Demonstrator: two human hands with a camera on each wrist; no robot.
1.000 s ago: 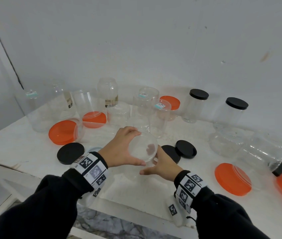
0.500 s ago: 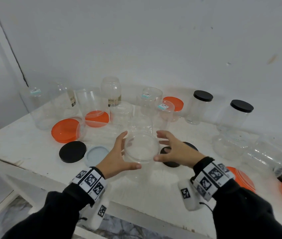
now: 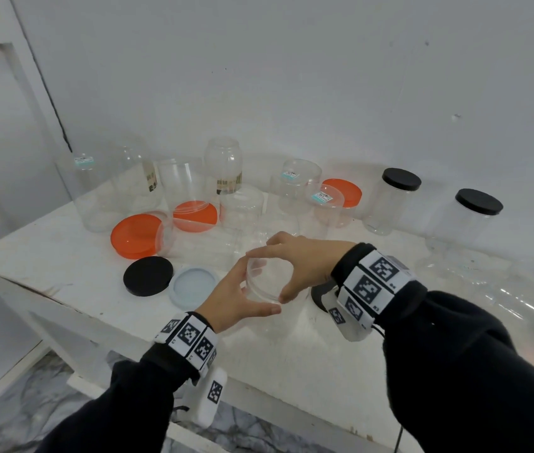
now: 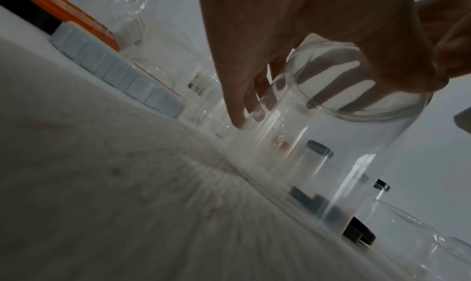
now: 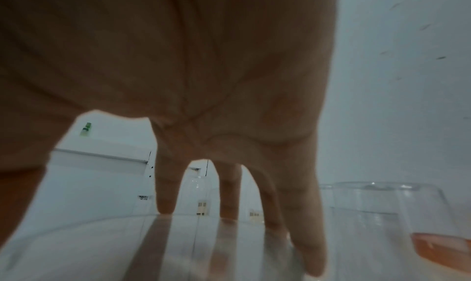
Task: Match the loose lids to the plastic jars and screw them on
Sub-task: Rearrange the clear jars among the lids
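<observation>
A clear jar (image 3: 278,322) stands near the table's front edge with a clear lid (image 3: 267,279) on its mouth. My left hand (image 3: 233,297) wraps the jar's left side just under the lid, thumb toward me. In the left wrist view its fingers (image 4: 237,104) lie on the jar wall (image 4: 305,154) below the lid rim (image 4: 356,108). My right hand (image 3: 304,266) reaches over from the right and grips the lid, fingers on the far edge, thumb on the near edge. In the right wrist view its fingertips (image 5: 165,206) touch the lid's top (image 5: 178,245).
Left of the jar lie a black lid (image 3: 148,275), a pale blue lid (image 3: 193,286) and two orange lids (image 3: 136,235). Several open clear jars stand at the back. Two jars with black lids (image 3: 401,179) stand at the right. Another black lid (image 3: 318,294) lies under my right wrist.
My left hand came off the lid's top and now holds the jar's side. My right hand rose from the jar's near right side and closed over the lid.
</observation>
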